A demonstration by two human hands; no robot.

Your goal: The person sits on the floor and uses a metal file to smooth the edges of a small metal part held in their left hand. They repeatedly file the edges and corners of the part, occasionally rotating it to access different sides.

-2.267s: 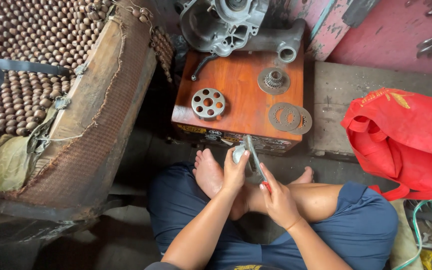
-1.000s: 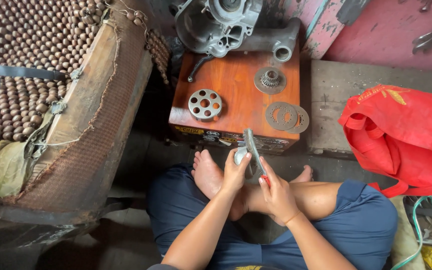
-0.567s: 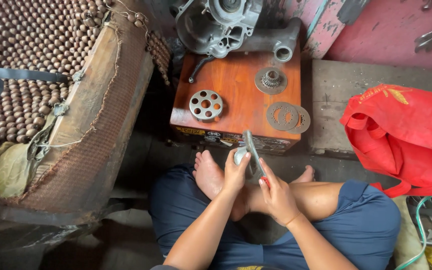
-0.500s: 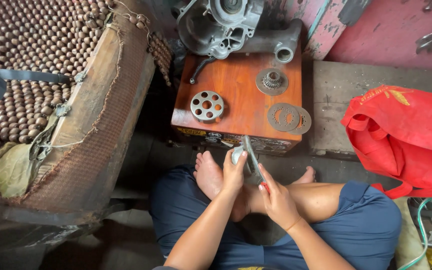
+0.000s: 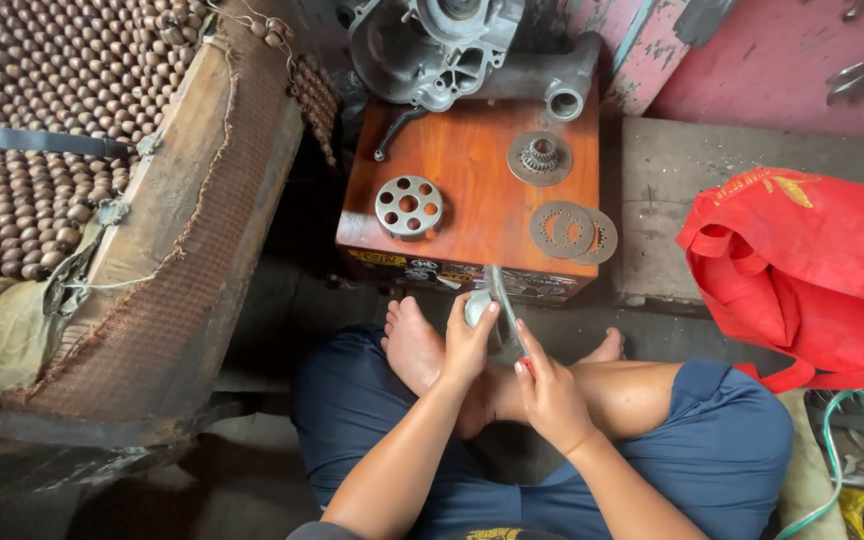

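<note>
We sit cross-legged at the lower centre of the frame, working on a thin grey metal ring plate [image 5: 499, 300] held edge-on just below the orange wooden box top [image 5: 472, 190]. We judge the step to be hand-cleaning or checking this plate; a next move would call for a steady turn of it. Our left hand [image 5: 467, 340] closes around a small pale round object [image 5: 476, 306], pressed against the plate. Our right hand [image 5: 550, 385] pinches the plate's lower edge, fingers narrow.
</note>
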